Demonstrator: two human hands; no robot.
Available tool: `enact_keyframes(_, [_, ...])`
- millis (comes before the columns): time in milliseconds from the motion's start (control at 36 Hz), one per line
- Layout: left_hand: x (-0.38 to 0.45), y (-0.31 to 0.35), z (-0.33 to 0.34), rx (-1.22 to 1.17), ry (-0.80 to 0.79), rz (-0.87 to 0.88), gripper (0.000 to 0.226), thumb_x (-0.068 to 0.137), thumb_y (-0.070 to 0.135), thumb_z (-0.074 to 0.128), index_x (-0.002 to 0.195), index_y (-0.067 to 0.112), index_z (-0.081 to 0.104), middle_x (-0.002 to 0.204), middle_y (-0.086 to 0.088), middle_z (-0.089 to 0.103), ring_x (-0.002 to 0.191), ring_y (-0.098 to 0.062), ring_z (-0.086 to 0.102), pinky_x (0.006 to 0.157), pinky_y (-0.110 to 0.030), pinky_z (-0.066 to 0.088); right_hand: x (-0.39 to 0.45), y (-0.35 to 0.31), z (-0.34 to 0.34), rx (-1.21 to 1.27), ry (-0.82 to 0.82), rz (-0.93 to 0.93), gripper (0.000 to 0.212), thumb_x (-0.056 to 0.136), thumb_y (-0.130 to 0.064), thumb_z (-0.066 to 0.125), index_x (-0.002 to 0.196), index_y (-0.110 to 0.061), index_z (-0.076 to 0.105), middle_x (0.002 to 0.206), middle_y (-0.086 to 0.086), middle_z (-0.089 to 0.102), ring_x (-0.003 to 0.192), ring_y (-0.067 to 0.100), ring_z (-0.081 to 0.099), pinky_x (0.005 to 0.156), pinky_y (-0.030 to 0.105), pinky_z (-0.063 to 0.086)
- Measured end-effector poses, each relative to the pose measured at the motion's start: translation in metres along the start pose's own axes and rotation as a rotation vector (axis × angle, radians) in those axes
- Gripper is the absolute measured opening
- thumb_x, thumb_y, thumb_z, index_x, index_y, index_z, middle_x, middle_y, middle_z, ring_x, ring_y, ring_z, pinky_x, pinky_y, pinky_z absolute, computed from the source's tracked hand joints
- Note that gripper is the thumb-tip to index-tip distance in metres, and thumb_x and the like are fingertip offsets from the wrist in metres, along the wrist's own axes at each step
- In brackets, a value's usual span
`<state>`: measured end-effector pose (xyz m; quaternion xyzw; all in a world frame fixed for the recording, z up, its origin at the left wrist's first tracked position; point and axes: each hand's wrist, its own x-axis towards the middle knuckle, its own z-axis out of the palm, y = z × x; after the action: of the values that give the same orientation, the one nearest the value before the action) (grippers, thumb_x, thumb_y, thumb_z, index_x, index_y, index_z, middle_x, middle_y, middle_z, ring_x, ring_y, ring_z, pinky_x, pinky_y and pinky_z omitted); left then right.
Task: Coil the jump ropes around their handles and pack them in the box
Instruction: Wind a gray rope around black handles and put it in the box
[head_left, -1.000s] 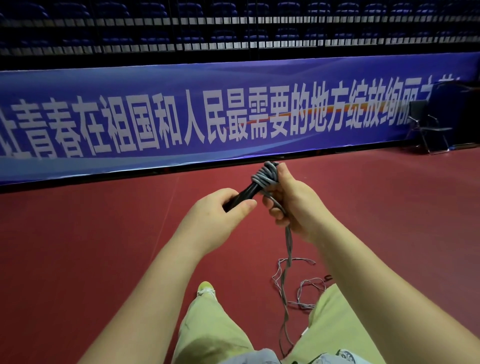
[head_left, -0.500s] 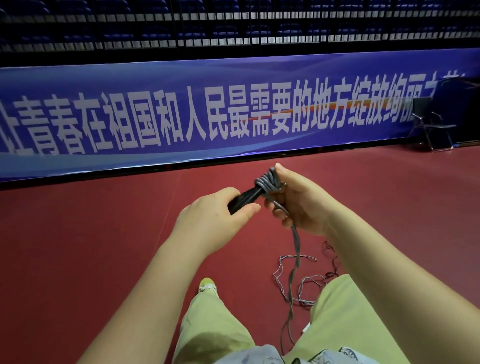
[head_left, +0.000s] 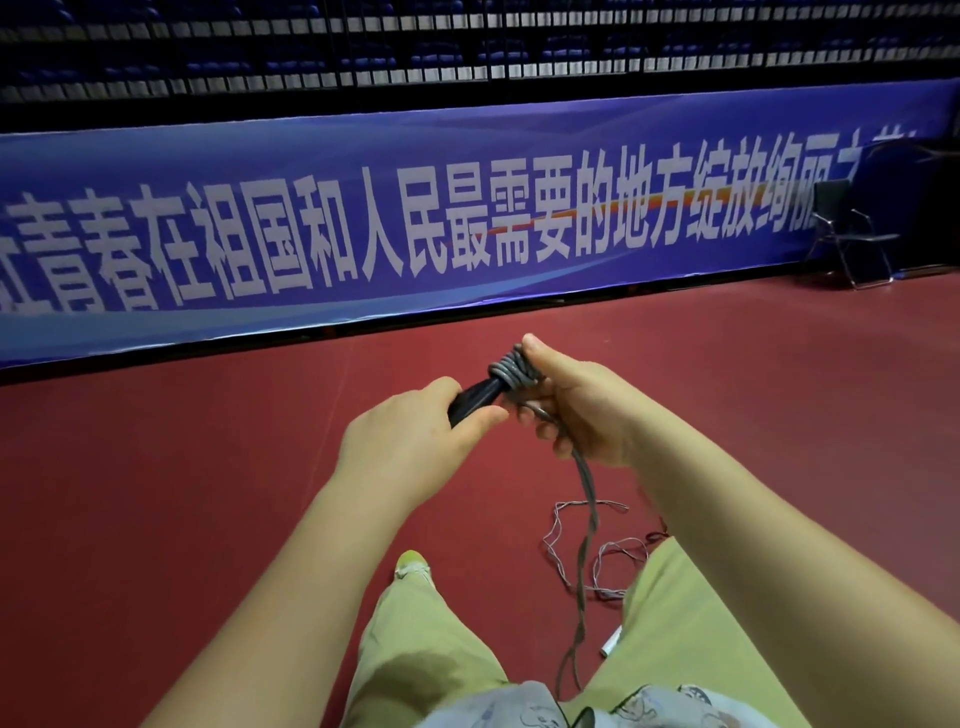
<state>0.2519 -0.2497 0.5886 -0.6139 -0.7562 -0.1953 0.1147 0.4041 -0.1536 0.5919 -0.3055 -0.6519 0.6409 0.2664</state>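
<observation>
A person stands on a dark red sports floor (head_left: 208, 519) and looks down at their own two bare hands, held out at about chest height. The left hand (head_left: 410, 441) is wrapped in a fist round the near end of a pair of black jump-rope handles (head_left: 475, 397), which point away and up to the right; this grip seems meant to keep the handles steady as a spool. The right hand (head_left: 576, 410) curls round the grey rope (head_left: 584, 483), thumb pressed against the coil (head_left: 511, 370) already wound on the far end of the handles, probably to stop the turns slipping loose. From under the right hand the rope hangs straight down between the person's legs, in light green trousers (head_left: 415, 649), and its slack lies in loose loops (head_left: 597, 561) on the floor just ahead. By that slack, much winding is left. No box is in view. Behind runs a long blue banner (head_left: 467, 218) with white lettering, and a folding chair (head_left: 852, 234) stands at the far right.
</observation>
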Motion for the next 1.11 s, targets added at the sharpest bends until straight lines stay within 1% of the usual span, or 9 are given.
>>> enact_keyframes(222, [0.004,0.005,-0.002,0.240,0.113,0.021,0.050,0.086,0.074,0.028,0.095,0.026,0.039,0.084,0.005,0.052,0.082,-0.024,0.060,0.059,-0.031,0.035,0.000,0.006,0.012,0.131,0.042,-0.008,0.063,0.092,-0.067,0.032,0.090,-0.011,0.061,0.065,0.000,0.058,0.047,0.011,0.047,0.046,0.022,0.032])
enact_keyframes(389, [-0.004,0.014,-0.003,0.335,0.039,0.043,0.056,0.088,0.072,0.034,0.110,0.020,0.036,0.102,0.001,0.054,0.091,-0.027,0.061,0.063,-0.033,0.039,-0.001,0.005,0.014,0.108,0.123,-0.107,0.048,0.094,-0.056,0.043,0.072,-0.015,0.055,0.053,-0.001,0.048,0.041,0.012,0.038,0.041,0.020,0.026])
enact_keyframes(472, [-0.006,0.009,-0.011,-0.026,-0.181,0.006,0.050,0.083,0.071,0.046,0.104,0.025,0.042,0.087,0.006,0.060,0.076,-0.016,0.059,0.062,-0.034,0.042,-0.001,0.003,0.013,0.086,0.110,-0.184,0.041,0.097,-0.046,0.043,0.073,-0.015,0.052,0.052,-0.001,0.044,0.042,0.012,0.034,0.043,0.022,0.023])
enact_keyframes(583, [-0.009,0.002,-0.018,-0.951,-0.570,-0.148,0.054,0.085,0.068,0.041,0.097,0.018,0.059,0.082,-0.006,0.071,0.074,-0.023,0.065,0.081,-0.048,0.053,0.001,0.003,0.013,0.190,0.091,-0.196,0.032,0.090,-0.043,0.041,0.074,-0.016,0.046,0.048,-0.003,0.038,0.039,0.011,0.028,0.041,0.020,0.020])
enact_keyframes(639, [-0.012,-0.002,-0.014,-1.246,-0.772,-0.214,0.072,0.079,0.068,0.030,0.104,0.009,0.062,0.082,-0.014,0.070,0.070,-0.027,0.065,0.071,-0.040,0.053,0.002,0.004,0.012,0.242,0.060,-0.203,0.032,0.074,-0.046,0.041,0.074,-0.015,0.045,0.047,-0.002,0.037,0.039,0.011,0.028,0.039,0.019,0.021])
enact_keyframes(694, [-0.017,-0.001,-0.011,-1.399,-0.864,-0.232,0.078,0.077,0.069,0.027,0.105,0.005,0.063,0.073,-0.008,0.062,0.059,-0.021,0.057,0.061,-0.032,0.050,0.002,0.002,0.012,0.251,0.028,-0.224,0.032,0.068,-0.045,0.038,0.070,-0.014,0.045,0.048,-0.001,0.036,0.039,0.012,0.028,0.040,0.020,0.021])
enact_keyframes(833, [-0.020,0.000,-0.011,-1.433,-0.824,-0.182,0.078,0.077,0.070,0.028,0.103,0.005,0.063,0.066,-0.002,0.055,0.053,-0.014,0.050,0.052,-0.025,0.043,-0.001,0.001,0.008,0.219,-0.069,-0.261,0.035,0.072,-0.046,0.037,0.075,-0.013,0.050,0.057,0.002,0.039,0.045,0.012,0.033,0.047,0.025,0.024])
enact_keyframes(972, [-0.018,-0.001,-0.009,-1.230,-0.563,-0.171,0.069,0.073,0.067,0.037,0.093,0.008,0.065,0.063,-0.002,0.055,0.051,-0.015,0.047,0.050,-0.023,0.037,-0.007,0.005,-0.001,0.245,-0.183,-0.250,0.043,0.092,-0.046,0.048,0.103,-0.007,0.059,0.074,0.004,0.058,0.057,0.014,0.053,0.053,0.024,0.047])
enact_keyframes(1111, [-0.015,0.000,-0.003,-1.018,-0.375,-0.137,0.058,0.089,0.061,0.035,0.088,0.011,0.065,0.059,0.004,0.056,0.047,-0.011,0.047,0.048,-0.024,0.032,-0.012,0.005,-0.008,0.273,-0.162,-0.125,0.045,0.083,-0.043,0.049,0.099,-0.002,0.059,0.066,0.003,0.067,0.049,0.013,0.062,0.046,0.022,0.053])
